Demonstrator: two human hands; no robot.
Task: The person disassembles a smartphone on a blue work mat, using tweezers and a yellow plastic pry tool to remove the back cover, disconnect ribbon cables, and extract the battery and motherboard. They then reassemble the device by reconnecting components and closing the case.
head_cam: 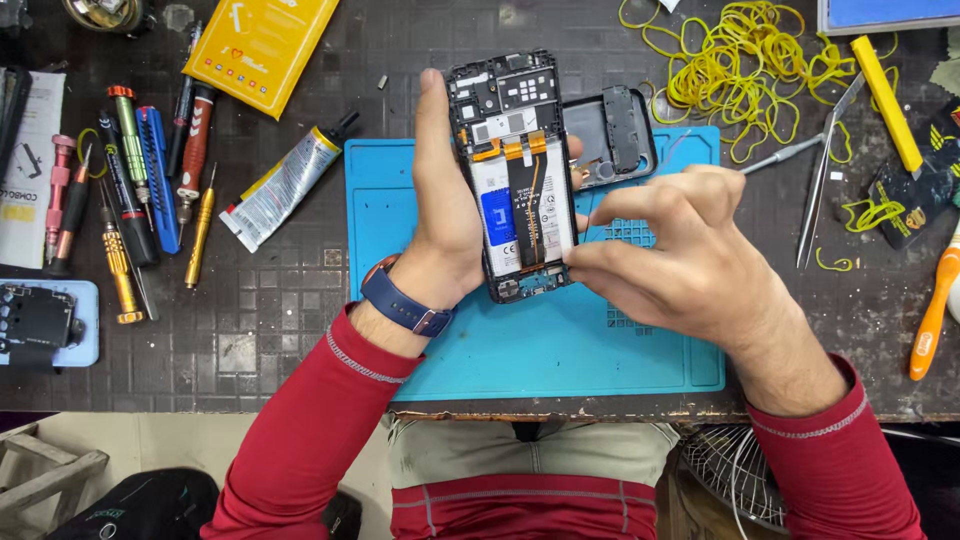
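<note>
A: From the head camera, what's in the hands?

B: The left hand [445,215] holds an opened phone [515,175] upright over the blue mat [560,340], its grip clamped along the phone's left edge, with fingertips showing past the right edge. The back is off, so the battery [497,215], the black ribbon cable [533,205] and the boards lie bare.

A: And the other hand?

B: The right hand [690,250] has its thumb and forefinger pinched together at the phone's lower right edge, touching it. Whether something small sits between them, I cannot tell.

A: How would that phone handle?

B: Light and stiff in the frame, I'd judge, but fragile inside. The ribbon looks thin and easy to tear, and the battery should not be pressed or bent. The rim is the safe place to hold, as the left hand does.

A: What lies around it?

B: A black back cover [620,135] behind the phone on the mat, screwdrivers [150,180] and a glue tube [285,185] to the left, yellow rubber bands [740,70] and tweezers [825,170] to the right, all on the dark surface [280,310]
</note>
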